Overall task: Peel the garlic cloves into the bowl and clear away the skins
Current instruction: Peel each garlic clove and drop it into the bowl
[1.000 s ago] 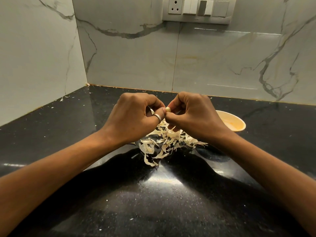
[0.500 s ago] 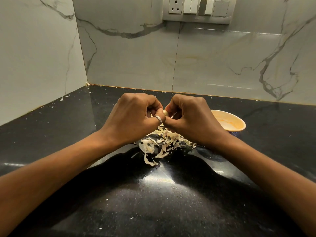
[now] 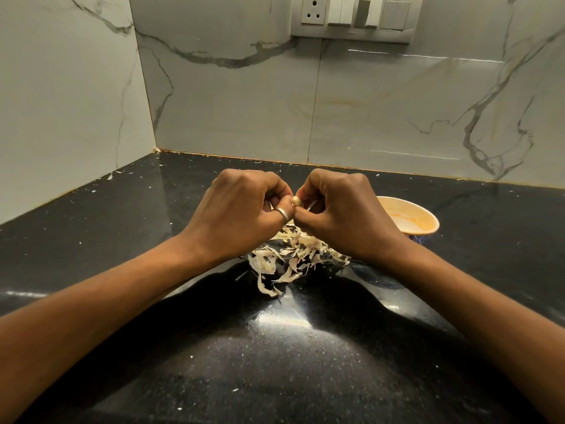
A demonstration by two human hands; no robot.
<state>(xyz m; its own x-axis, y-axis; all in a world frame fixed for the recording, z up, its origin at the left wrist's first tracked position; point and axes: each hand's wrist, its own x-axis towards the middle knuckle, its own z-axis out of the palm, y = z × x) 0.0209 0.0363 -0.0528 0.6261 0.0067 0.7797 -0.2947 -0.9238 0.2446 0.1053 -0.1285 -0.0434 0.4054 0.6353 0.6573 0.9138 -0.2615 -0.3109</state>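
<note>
A small pale garlic clove (image 3: pixel 296 200) sits between my two hands, above the counter. My left hand (image 3: pixel 241 214), with a ring on the thumb, and my right hand (image 3: pixel 342 211) both pinch it with curled fingers, knuckles facing the camera. Directly under the hands lies a heap of dry garlic skins (image 3: pixel 287 258) on the black counter. To the right, partly behind my right hand, stands a cream bowl (image 3: pixel 423 220); its inside looks orange-stained and I cannot see cloves in it.
The black polished counter (image 3: pixel 275 362) carries scattered skin flecks, more toward the left corner (image 3: pixel 113 175). Marble walls close off the back and left. A socket and switch panel (image 3: pixel 351 18) is mounted on the back wall.
Both hands have stayed over the skin heap, shifting only slightly while working the clove. The clove's tip shows a little more between the fingers now.
</note>
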